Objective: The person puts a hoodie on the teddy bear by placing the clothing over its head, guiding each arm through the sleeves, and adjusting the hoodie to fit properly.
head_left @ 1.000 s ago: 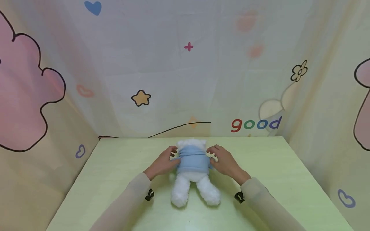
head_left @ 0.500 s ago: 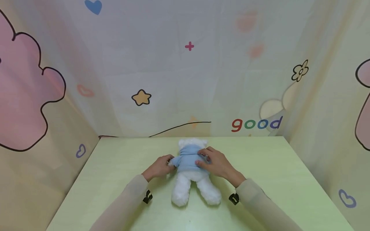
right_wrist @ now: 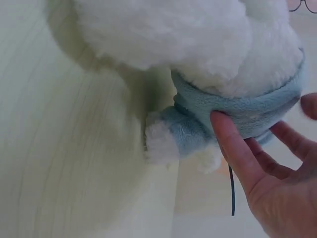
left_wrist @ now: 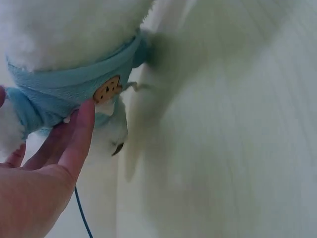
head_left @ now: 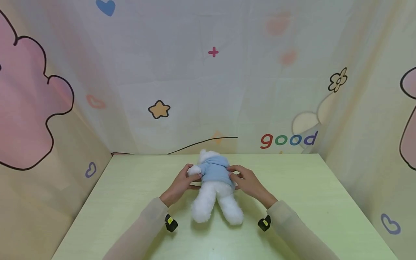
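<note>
A white plush bear [head_left: 224, 207] in a light blue hoodie [head_left: 215, 170] has its back toward the head camera, tilted with its left-hand side higher. My left hand [head_left: 180, 186] holds that side around the plush arm, thumb on top. In the left wrist view, the fingers [left_wrist: 81, 139] reach under the chest, beside a brown cookie-shaped patch [left_wrist: 107, 89]. My right hand [head_left: 251, 184] grips the hoodie's other side; in the right wrist view its fingers [right_wrist: 237, 148] press into the blue cloth. The bear's face is hidden in the head view.
A pale green table [head_left: 130, 224] lies beneath the bear. Behind it hangs a printed curtain [head_left: 182, 72] with hearts, a star and the word "good", and curtain walls close both sides. Dark wrist devices [head_left: 171, 223] sit below the cuffs.
The left hand slid around the bear's arm and the right hand settled on its right side. The bear then rose from lying flat and tilted, its head shifting up and left.
</note>
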`<state>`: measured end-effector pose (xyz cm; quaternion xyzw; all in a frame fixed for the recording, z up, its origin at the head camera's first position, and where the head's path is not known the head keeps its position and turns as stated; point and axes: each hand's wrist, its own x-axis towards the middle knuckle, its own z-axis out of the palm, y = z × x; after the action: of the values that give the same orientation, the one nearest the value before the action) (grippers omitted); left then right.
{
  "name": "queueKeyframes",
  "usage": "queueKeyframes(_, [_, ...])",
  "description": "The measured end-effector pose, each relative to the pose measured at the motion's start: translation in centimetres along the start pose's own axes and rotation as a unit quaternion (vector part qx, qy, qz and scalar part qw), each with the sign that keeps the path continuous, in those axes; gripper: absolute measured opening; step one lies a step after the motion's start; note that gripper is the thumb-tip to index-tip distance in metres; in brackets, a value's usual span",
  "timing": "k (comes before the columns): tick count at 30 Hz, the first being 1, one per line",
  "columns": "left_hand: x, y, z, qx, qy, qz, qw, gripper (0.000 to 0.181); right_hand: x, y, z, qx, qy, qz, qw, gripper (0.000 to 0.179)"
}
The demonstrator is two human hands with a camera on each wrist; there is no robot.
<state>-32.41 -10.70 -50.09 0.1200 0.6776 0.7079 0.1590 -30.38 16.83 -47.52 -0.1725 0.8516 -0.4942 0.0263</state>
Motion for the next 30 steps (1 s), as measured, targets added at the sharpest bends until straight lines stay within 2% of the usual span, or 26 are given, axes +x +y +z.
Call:
queueKeyframes(2, [-0.1,0.7,0.3,-0.006,0.002,0.012,0.9999,0.032,0.1,-0.1,0.0,0.031,0.002,0.022,0.9993,0.036])
queueKeyframes(5, [-0.1,1.8,0.8,0.006,-0.011,0.043,0.9990,0.048,0.2,-0.2,0.1,0.085,-0.005,0.052,0.9950,0.044])
queueKeyframes(7, [0.0,2.3,1.1,0.055,-0.020,0.072,0.9957,0.055,0.4,0.0,0.3,0.121,-0.020,0.073,0.9897,0.049])
queueKeyframes(9, [0.2,2.5,1.4,0.113,-0.022,0.097,0.9885,0.057,0.5,0.3,0.6,0.150,-0.040,0.095,0.9833,0.054])
queueKeyframes(12, [0.5,2.3,1.7,0.175,-0.010,0.116,0.9777,0.059,0.6,1.0,0.9,0.142,-0.047,0.123,0.9811,0.059])
queueKeyframes(14, [0.6,1.8,1.8,0.184,0.004,0.100,0.9778,0.057,0.6,1.3,0.8,0.099,-0.029,0.125,0.9868,0.056])
queueKeyframes(16, [0.7,1.0,1.8,0.174,0.015,0.055,0.9832,0.055,0.4,1.5,0.4,0.046,-0.002,0.112,0.9927,0.048])
queueKeyframes(18, [0.7,0.1,1.6,0.170,0.016,0.001,0.9853,0.053,0.3,1.8,-0.3,0.002,0.020,0.088,0.9959,0.044])
queueKeyframes(19, [0.7,-0.3,1.6,0.165,0.011,-0.022,0.9860,0.054,0.2,2.0,-0.6,-0.008,0.020,0.077,0.9968,0.045])
queueKeyframes(21, [0.7,-0.9,1.5,0.169,-0.003,-0.051,0.9842,0.055,0.0,2.2,-1.3,0.024,0.000,0.072,0.9971,0.053])
queueKeyframes(23, [0.6,-1.3,1.6,0.191,-0.015,-0.046,0.9804,0.058,-0.2,2.4,-2.0,0.086,-0.037,0.084,0.9920,0.055])
queueKeyframes(26, [0.6,-1.5,1.9,0.236,-0.017,-0.022,0.9713,0.062,-0.3,2.3,-2.6,0.168,-0.070,0.117,0.9764,0.051])
queueKeyframes(28, [0.6,-1.5,2.0,0.243,-0.010,-0.008,0.9700,0.061,-0.2,2.2,-2.7,0.181,-0.067,0.125,0.9733,0.054])
queueKeyframes(30, [0.7,-1.6,1.9,0.235,-0.003,0.001,0.9720,0.056,0.1,2.2,-2.5,0.174,-0.056,0.129,0.9746,0.051])
